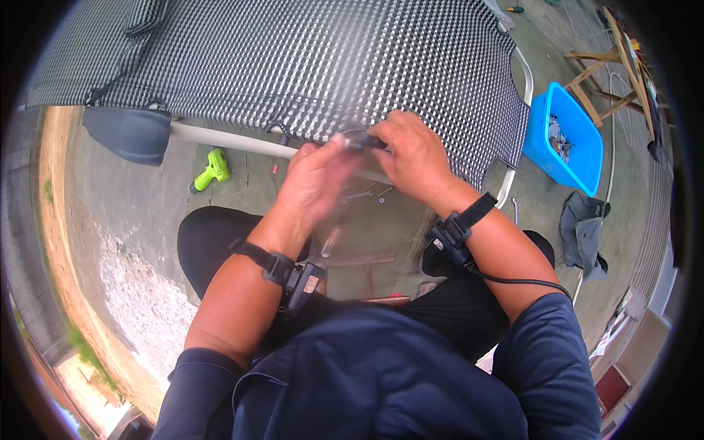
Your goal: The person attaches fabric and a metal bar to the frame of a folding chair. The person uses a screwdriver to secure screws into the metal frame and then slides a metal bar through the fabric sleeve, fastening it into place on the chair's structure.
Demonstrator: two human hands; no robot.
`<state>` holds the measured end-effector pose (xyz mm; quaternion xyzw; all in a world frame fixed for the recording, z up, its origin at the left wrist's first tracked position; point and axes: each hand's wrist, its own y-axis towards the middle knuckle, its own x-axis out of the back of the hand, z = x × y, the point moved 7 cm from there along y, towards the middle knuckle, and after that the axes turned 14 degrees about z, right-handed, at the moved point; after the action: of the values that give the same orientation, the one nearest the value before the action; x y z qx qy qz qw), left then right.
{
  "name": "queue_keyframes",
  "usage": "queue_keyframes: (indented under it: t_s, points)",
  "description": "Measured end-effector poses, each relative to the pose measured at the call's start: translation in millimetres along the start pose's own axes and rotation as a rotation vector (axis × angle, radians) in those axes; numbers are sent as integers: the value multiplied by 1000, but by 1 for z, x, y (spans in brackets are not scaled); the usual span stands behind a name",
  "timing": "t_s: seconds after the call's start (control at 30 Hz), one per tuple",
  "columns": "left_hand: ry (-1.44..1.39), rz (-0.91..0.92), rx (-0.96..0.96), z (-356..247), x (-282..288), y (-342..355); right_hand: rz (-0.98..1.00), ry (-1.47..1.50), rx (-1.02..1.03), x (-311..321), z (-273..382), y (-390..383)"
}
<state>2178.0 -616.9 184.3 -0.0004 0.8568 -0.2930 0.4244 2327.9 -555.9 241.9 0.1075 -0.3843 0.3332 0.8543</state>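
Observation:
A black-and-white woven fabric (293,66) is stretched over a pale tubular frame (227,139) in front of me. At its near edge my right hand (416,152) grips a small dark piece (369,140) between thumb and fingers. My left hand (312,178) is blurred, its thumb and fingers pinched at the other side, by a greyish rounded part I cannot name. Both hands nearly meet there, over the tube. Black cord loops tie the fabric's edge further left. A dark grey moulded cover (136,136) caps the frame's left end.
A lime-green power drill (212,171) lies on the concrete floor below the tube, with small loose hardware and a wrench (358,195) nearby. At right stand a blue bin (589,158) holding metal parts and a wooden trestle (612,92). Grey cloth (583,233) lies nearer me.

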Motion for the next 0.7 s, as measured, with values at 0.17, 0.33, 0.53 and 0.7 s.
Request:
queue_keyframes:
  t_s: [0.17, 0.33, 0.53, 0.7]
  points:
    - [53, -20, -17, -1, -4, 0, 20, 43, -9, -3, -2, 0]
    - [74, -25, -33, 2, 0, -1, 17, 17, 1, -5, -4, -1]
    - [105, 29, -45, 7, -1, 4, 26, 27, -12, -4, -9, -5]
    - [144, 37, -58, 10, -9, 4, 12, 27, -21, -2, -13, -9]
